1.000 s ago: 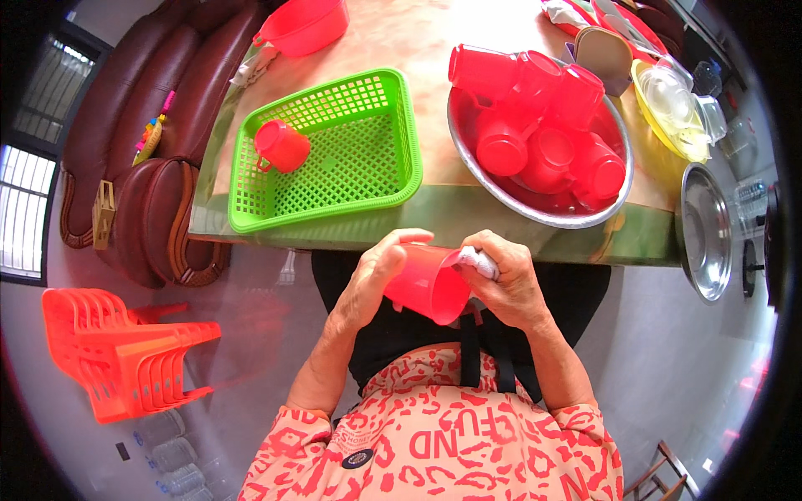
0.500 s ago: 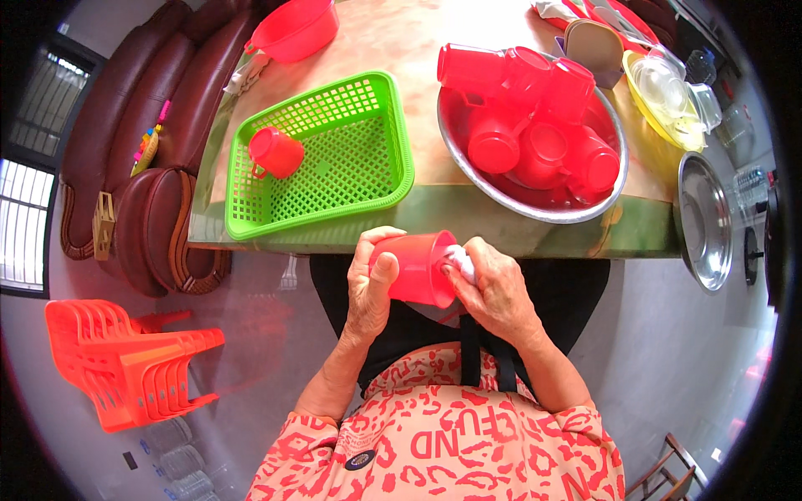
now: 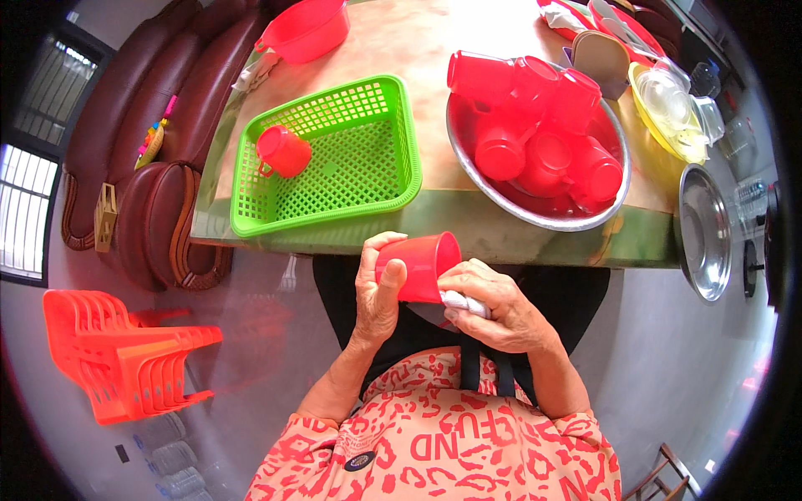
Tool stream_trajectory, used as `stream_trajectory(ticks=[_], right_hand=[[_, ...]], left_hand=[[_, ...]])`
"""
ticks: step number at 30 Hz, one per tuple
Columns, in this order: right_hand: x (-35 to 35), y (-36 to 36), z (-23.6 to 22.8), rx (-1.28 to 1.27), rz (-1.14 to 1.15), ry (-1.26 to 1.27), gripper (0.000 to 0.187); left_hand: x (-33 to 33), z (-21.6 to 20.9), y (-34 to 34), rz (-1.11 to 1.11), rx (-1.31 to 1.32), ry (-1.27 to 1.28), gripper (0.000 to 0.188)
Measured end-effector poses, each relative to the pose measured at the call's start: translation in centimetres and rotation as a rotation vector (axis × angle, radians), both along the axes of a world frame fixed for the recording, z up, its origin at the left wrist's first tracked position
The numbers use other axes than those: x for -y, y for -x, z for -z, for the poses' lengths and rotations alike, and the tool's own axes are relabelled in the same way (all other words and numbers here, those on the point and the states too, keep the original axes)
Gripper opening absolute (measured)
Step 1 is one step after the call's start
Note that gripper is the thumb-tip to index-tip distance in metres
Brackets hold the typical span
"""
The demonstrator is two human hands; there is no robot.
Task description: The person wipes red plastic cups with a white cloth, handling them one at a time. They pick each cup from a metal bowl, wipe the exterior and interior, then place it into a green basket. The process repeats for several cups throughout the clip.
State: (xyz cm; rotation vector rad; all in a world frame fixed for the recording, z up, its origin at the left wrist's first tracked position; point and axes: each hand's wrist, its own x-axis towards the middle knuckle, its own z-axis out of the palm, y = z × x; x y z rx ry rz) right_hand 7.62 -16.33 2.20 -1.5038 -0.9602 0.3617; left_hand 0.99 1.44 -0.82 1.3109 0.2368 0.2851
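Note:
A red plastic cup (image 3: 424, 260) lies tilted on its side over my lap, its mouth turned to the right. My left hand (image 3: 380, 288) wraps around its base end, the thumb along the near side. In my right hand (image 3: 499, 307) is a bunched white cloth (image 3: 464, 304), pressed at the cup's lower rim. Ahead on the left, a green plastic basket (image 3: 334, 215) holds one red mug (image 3: 284, 153), tipped over in its left part. To the right, a metal basin (image 3: 547, 222) is heaped with several red mugs (image 3: 547, 163).
A red basin (image 3: 305, 33) stands at the table's far left. On the right are a yellow basket (image 3: 668, 125) with clear containers and a shiny metal bowl (image 3: 703, 234) at the table's edge. Stacked orange chairs (image 3: 129, 355) stand on the floor at left, near a brown sofa (image 3: 138, 108).
My right hand has drawn the cloth out of the cup's mouth, down to its lower rim. The cup has turned slightly in my left hand. The whole view has shifted a little.

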Motion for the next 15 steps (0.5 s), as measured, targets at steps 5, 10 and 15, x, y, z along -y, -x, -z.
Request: stream_trajectory(ticks=[5, 10, 15], right_hand=[[0.9, 0.0, -0.1, 0.054, 0.023, 0.091, 0.021], [2.5, 0.8, -2.3, -0.273, 0.316, 0.048, 0.023], [0.5, 1.8, -2.7, 0.579, 0.342, 0.237, 0.039]], left_hand=[[0.7, -0.1, 0.3, 0.009, 0.046, -0.113, 0.058], [0.1, -0.3, 0.4, 0.04, 0.005, -0.281, 0.08], [0.4, -0.1, 0.0, 0.043, 0.209, -0.697, 0.085]])
